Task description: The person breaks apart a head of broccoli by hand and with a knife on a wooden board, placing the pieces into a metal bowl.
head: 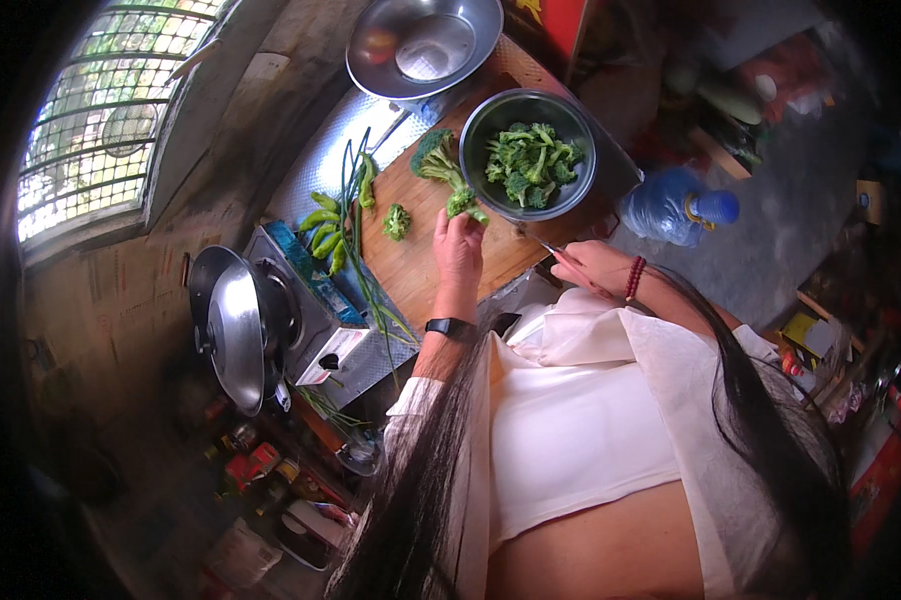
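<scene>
My left hand point(459, 244) pinches a broccoli floret point(461, 201) by its stalk, above a wooden cutting board point(413, 259). My right hand point(593, 264) grips a slim pink-handled cutting tool point(579, 271), its metal tip pointing toward the board; whether it is a knife or scissors is unclear. A steel bowl point(468, 161) of cut broccoli florets point(531, 161) stands on the board, just beyond both hands. To its left lies a larger broccoli piece point(437, 156), partly behind the held floret. One loose floret point(396, 223) rests on the board farther left.
Green peppers point(323, 229) and long scallions point(355, 247) lie along the board's left side. A gas stove point(289, 315) carries a wok with a metal lid point(234, 341). Behind the board sits a wide steel basin point(428, 49). A large plastic water bottle point(668, 206) stands right of the table.
</scene>
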`<state>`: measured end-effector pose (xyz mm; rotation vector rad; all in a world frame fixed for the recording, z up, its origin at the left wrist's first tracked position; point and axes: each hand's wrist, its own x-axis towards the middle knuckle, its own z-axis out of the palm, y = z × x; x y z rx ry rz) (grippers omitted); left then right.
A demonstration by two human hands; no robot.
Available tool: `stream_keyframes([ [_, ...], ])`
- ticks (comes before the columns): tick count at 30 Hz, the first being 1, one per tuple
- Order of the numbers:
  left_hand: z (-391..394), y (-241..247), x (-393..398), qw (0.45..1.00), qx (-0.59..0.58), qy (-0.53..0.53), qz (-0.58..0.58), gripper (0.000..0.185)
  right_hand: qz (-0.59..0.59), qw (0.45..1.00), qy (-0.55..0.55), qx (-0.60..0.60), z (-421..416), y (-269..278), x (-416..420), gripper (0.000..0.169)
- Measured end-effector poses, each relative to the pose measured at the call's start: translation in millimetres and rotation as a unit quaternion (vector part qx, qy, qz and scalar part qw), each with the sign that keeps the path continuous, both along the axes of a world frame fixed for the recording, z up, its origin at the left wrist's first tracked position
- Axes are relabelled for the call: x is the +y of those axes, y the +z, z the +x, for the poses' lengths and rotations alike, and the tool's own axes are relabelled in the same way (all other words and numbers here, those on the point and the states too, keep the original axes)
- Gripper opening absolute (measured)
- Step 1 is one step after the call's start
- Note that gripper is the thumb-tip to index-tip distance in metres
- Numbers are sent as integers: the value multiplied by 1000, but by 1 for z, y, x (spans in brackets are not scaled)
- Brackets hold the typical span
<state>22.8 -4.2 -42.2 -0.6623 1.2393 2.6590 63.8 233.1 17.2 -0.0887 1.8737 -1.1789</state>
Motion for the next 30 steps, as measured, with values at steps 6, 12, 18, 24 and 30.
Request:
stream_keyframes([
  [6, 2, 28, 32, 997, 18, -70, -3, 21, -61, 993, -48, -89, 1, -7, 1, 39],
  [12, 12, 22, 48, 997, 31, -67, 13, 22, -74, 978, -93, -172, -4, 15, 4, 36],
  [18, 13, 23, 51, 997, 30, -63, 41, 19, -39, 995, -57, -78, -2, 12, 11, 43],
  [24, 4, 26, 53, 996, -49, -27, 70, 25, 15, 999, -28, 8, 0, 23, 15, 50],
  [30, 1, 25, 53, 998, -45, -25, 45, 28, -18, 999, 9, -31, 1, 11, 20, 43],
])
